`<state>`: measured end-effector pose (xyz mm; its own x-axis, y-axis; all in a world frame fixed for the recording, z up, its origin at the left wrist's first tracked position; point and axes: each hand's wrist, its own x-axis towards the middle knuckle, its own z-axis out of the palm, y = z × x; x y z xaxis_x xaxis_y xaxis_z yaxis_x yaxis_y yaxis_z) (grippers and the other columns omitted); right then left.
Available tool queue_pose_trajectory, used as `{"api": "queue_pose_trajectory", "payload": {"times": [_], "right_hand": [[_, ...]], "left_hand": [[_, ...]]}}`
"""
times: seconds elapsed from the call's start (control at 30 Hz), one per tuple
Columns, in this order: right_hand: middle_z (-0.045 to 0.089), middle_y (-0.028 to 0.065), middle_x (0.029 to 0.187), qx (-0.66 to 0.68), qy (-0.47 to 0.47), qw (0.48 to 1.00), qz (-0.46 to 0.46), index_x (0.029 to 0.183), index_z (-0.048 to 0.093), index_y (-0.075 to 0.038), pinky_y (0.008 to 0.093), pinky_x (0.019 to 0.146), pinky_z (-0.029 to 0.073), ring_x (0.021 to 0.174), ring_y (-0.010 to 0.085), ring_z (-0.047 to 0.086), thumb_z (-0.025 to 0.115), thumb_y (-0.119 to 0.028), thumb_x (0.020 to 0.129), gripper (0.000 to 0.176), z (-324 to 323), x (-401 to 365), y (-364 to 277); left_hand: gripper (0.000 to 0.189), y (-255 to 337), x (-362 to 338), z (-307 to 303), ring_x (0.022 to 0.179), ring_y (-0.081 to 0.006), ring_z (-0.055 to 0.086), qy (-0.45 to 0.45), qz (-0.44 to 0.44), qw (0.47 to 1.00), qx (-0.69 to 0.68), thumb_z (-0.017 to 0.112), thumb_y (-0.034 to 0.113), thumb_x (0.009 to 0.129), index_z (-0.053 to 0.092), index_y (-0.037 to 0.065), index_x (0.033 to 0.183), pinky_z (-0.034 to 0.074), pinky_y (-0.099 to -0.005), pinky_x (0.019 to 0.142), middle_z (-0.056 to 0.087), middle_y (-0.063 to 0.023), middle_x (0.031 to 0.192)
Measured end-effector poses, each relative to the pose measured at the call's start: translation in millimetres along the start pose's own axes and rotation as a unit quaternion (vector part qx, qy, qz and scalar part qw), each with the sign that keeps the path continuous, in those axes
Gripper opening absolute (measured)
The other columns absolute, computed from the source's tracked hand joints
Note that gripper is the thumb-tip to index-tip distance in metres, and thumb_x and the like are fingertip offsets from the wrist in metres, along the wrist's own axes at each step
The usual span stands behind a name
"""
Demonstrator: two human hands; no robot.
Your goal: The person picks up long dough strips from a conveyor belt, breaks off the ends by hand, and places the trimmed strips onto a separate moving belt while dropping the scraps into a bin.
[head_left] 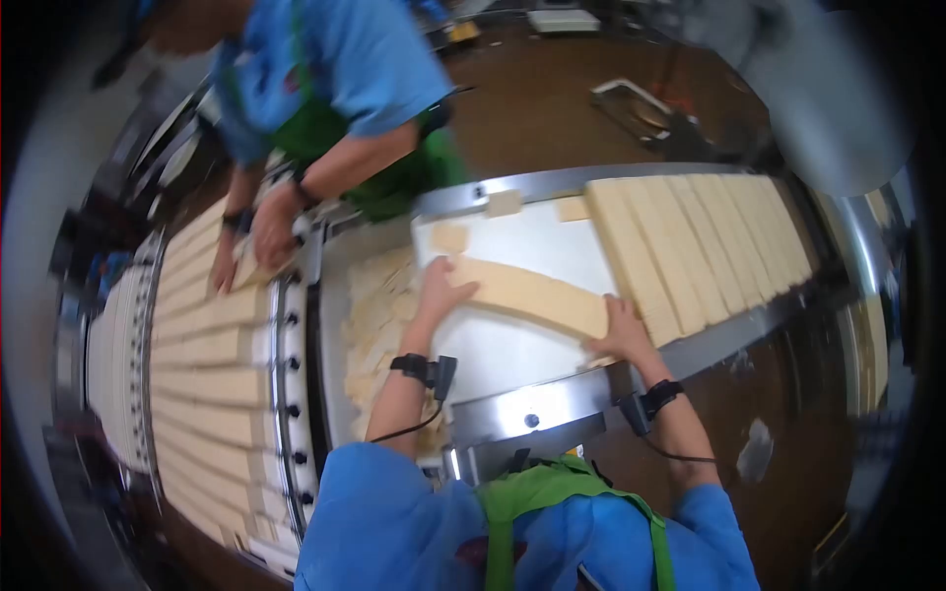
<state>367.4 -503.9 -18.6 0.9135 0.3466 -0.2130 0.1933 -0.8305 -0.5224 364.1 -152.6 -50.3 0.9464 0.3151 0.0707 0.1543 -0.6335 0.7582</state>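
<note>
A long pale-yellow block point(532, 294) lies slantwise above the white surface point(503, 360), bending slightly. My left hand point(442, 289) grips its left end, thumb on top. Around its right end is my right hand point(621, 330), close beside a row of similar long blocks point(700, 251) standing side by side. Small flat pale pieces point(450, 237) lie near the far edge of the white surface. Both my wrists wear black devices with cables.
A co-worker point(345, 98) in blue and green leans over a conveyor point(292, 404) of long pale blocks point(207, 389) at the left, hands on one. A bin of scraps point(370, 325) sits between conveyor and white surface. A metal edge point(532, 409) runs nearest me.
</note>
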Motion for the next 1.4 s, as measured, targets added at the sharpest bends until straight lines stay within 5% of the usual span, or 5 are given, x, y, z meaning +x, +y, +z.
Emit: {"api": "queue_pose_trajectory", "payload": {"times": [0.23, 0.5, 0.8, 1.07, 1.4], "right_hand": [[0.038, 0.0209, 0.117, 0.040, 0.082, 0.970, -0.224, 0.119, 0.040, -0.005, 0.0397, 0.086, 0.043, 0.101, 0.0375, 0.047, 0.075, -0.016, 0.050, 0.078, 62, -9, -153], [0.048, 0.0138, 0.106, 0.253, -0.277, 0.823, -0.426, 0.110, 0.051, 0.000, 0.0327, 0.087, 0.040, 0.100, 0.0280, 0.049, 0.074, -0.021, 0.059, 0.060, 168, -139, -351], [0.048, 0.0060, 0.099, 0.323, -0.708, 0.624, -0.068, 0.107, 0.049, -0.001, 0.0263, 0.062, 0.054, 0.079, 0.0157, 0.058, 0.064, -0.005, 0.075, 0.036, 260, -325, -444], [0.050, 0.0054, 0.095, 0.271, -0.738, 0.617, 0.024, 0.110, 0.046, -0.002, 0.0299, 0.067, 0.053, 0.087, 0.0168, 0.057, 0.051, 0.002, 0.074, 0.036, 286, -355, -467], [0.052, 0.0202, 0.099, 0.286, -0.525, 0.760, -0.252, 0.109, 0.048, 0.004, 0.0338, 0.085, 0.041, 0.094, 0.0310, 0.052, 0.046, 0.007, 0.067, 0.043, 352, -391, -487]], "left_hand": [[0.030, -61, -118, -133, 0.083, -0.0115, 0.050, 0.410, -0.020, 0.879, -0.243, 0.069, 0.012, 0.073, 0.046, 0.003, 0.092, 0.041, -0.0250, 0.075, 0.052, -0.0053, 0.087], [0.020, -105, -396, -395, 0.077, -0.0063, 0.052, 0.617, -0.053, 0.783, -0.058, 0.054, 0.014, 0.086, 0.060, -0.002, 0.098, 0.043, -0.0192, 0.068, 0.059, -0.0019, 0.084], [0.028, -246, -648, -447, 0.082, -0.0141, 0.059, 0.515, -0.346, 0.762, -0.185, 0.053, 0.022, 0.085, 0.060, 0.001, 0.101, 0.046, -0.0253, 0.073, 0.064, -0.0090, 0.090], [0.035, -224, -645, -480, 0.102, -0.0358, 0.047, 0.119, -0.349, 0.837, 0.405, 0.046, 0.036, 0.084, 0.060, 0.004, 0.091, 0.037, -0.0422, 0.086, 0.055, -0.0147, 0.107], [0.025, -211, -643, -482, 0.105, -0.0316, 0.045, 0.322, -0.205, 0.797, 0.468, 0.057, 0.019, 0.076, 0.058, 0.006, 0.098, 0.034, -0.0416, 0.088, 0.057, -0.0080, 0.107]]}}
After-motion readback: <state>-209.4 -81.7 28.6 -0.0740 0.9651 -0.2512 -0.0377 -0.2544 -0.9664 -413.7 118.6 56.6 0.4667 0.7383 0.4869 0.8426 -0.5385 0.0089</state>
